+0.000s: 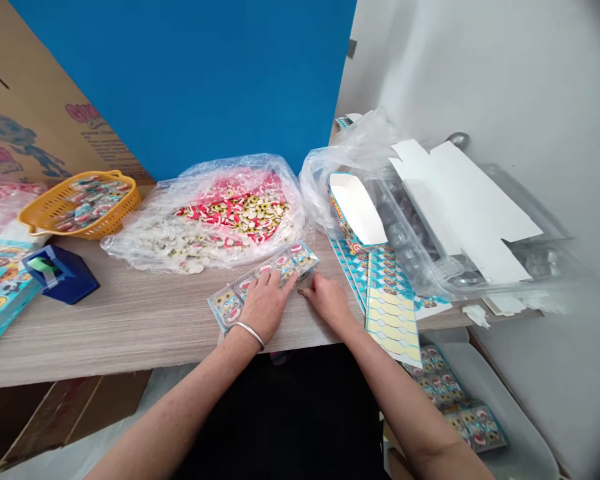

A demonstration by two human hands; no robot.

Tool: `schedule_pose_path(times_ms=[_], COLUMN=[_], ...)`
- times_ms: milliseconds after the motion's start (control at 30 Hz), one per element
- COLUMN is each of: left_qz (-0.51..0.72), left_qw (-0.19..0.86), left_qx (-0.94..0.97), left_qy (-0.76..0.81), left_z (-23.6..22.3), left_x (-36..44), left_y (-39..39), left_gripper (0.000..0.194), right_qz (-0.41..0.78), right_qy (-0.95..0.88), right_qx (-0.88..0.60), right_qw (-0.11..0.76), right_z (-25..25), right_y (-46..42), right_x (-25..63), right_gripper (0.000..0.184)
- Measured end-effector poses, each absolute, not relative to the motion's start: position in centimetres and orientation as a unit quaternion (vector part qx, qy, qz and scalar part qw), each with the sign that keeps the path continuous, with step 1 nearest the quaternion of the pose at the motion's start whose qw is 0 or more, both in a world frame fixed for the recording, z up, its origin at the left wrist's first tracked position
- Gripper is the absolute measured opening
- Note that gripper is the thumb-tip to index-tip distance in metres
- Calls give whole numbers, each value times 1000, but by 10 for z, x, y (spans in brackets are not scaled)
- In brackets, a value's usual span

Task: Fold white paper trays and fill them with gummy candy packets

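Blue-printed rectangular candy blister strip lies near the edge of the woodgrain laminate table, long axis slanting up rightward. Left hand rests flat on it, fingers spread, unclenched. Right hand, loosely curled and empty, lies just beside the strip. Crinkled clear plastic bag of candy sits directly behind the strip.
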State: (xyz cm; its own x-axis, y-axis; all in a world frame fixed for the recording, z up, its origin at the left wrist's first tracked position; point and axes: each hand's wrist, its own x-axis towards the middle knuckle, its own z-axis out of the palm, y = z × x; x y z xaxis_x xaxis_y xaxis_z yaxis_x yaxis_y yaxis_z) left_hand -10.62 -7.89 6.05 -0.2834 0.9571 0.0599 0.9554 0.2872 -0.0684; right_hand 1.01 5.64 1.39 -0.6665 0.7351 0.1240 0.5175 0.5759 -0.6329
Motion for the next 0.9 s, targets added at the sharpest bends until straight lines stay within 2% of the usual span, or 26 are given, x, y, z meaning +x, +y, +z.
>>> schedule_pose_path(times_ms=[33, 133, 233, 333, 467, 533, 900], left_qz=[5, -39, -103, -118, -103, -113, -166], left_qw=[50, 62, 35, 19, 39, 29, 112], left_qx=[-598, -602, -621, -651, -614, -597, -498], left_qy=[-800, -795, -776, -749, -782, -794, -844], left_z=[59, 54, 52, 52, 46, 40, 21], left_x=[-107, -112, -124, -142, -158, -157, -86], left_y=[-79, -82, -97, -130, -171, -178, -136], left_gripper=[51, 47, 36, 34, 51, 53, 48], right_qz=[251, 168, 151, 154, 171, 181, 218], right_qy=[-883, -929, -944, -941, -934, -932, -866], right_qx=[-345, -236, -164, -168, -170, -170, -270], right_qw=[196, 229, 242, 250, 264, 265, 360], right_z=[19, 30, 29, 20, 14, 13, -8], right_y=[53, 41, 34, 32, 33, 34, 31], right_x=[11, 9, 3, 0, 2, 3, 11], right_gripper=[11, 28, 30, 29, 31, 32, 42])
